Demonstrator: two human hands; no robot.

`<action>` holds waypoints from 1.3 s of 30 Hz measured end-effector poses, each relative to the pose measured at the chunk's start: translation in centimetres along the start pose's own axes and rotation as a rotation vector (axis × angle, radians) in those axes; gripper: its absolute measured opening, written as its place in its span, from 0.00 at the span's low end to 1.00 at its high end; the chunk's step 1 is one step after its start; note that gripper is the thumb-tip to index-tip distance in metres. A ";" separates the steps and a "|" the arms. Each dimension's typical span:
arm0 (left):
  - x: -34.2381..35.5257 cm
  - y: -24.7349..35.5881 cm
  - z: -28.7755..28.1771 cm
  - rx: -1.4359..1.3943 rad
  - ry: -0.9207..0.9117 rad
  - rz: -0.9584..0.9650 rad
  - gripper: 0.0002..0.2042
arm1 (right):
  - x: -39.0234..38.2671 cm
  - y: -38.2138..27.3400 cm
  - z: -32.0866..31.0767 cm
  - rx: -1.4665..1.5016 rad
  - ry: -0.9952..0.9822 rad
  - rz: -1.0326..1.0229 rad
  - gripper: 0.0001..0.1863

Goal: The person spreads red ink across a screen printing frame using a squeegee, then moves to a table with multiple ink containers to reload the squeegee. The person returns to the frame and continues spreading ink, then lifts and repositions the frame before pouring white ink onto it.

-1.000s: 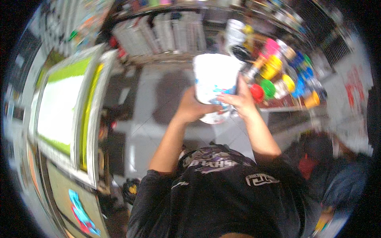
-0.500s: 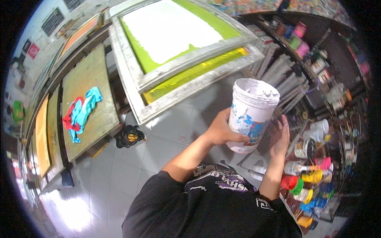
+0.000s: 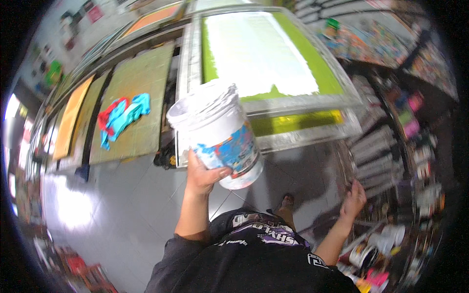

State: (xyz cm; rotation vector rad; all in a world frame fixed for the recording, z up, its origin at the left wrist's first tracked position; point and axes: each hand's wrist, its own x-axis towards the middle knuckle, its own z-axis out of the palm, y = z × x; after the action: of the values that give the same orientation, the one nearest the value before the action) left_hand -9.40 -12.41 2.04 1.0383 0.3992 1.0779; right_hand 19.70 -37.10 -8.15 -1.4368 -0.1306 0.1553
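Observation:
My left hand point(image 3: 202, 177) is closed round the lower side of a white plastic tub point(image 3: 217, 129) smeared with blue and white paint. The tub tilts to the left, its open rim coated in thick white paint. It is in front of the near edge of a screen printing frame point(image 3: 303, 105), whose green mesh carries a wide layer of white ink point(image 3: 261, 56). Off to the right, my right hand point(image 3: 352, 201) has its fingers curled together beside a rack of long squeegees point(image 3: 376, 151). Whatever is between those fingers, if anything, is too blurred to make out.
Left of the frame, a crumpled blue and red cloth point(image 3: 128, 115) lies on a flat greenish board point(image 3: 139, 73). An orange panel point(image 3: 73, 117) stands farther left. Paint containers point(image 3: 364, 255) crowd the lower right. Grey floor tiles point(image 3: 132, 205) run beneath.
The tub has moved left and tipped over to the left in my left hand. My right hand has drawn away from it to the right, its fingers curling. The view has turned.

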 end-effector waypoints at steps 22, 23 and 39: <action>-2.4 -4.9 9.5 -0.006 0.558 0.344 0.39 | 29.2 -2.5 7.6 -0.225 -0.478 -0.212 0.20; -2.6 -4.7 9.6 0.004 0.589 0.359 0.39 | 29.4 -2.3 8.4 -0.209 -0.527 -0.208 0.19; -5.2 -14.0 18.8 -0.036 0.995 0.653 0.31 | 40.9 -6.5 12.4 0.029 -0.811 -0.140 0.16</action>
State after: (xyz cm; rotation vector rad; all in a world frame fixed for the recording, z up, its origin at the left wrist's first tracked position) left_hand 8.95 -27.44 -1.50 0.5231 0.8529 2.1733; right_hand 57.82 -18.23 -0.22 -1.2579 -0.8849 0.6159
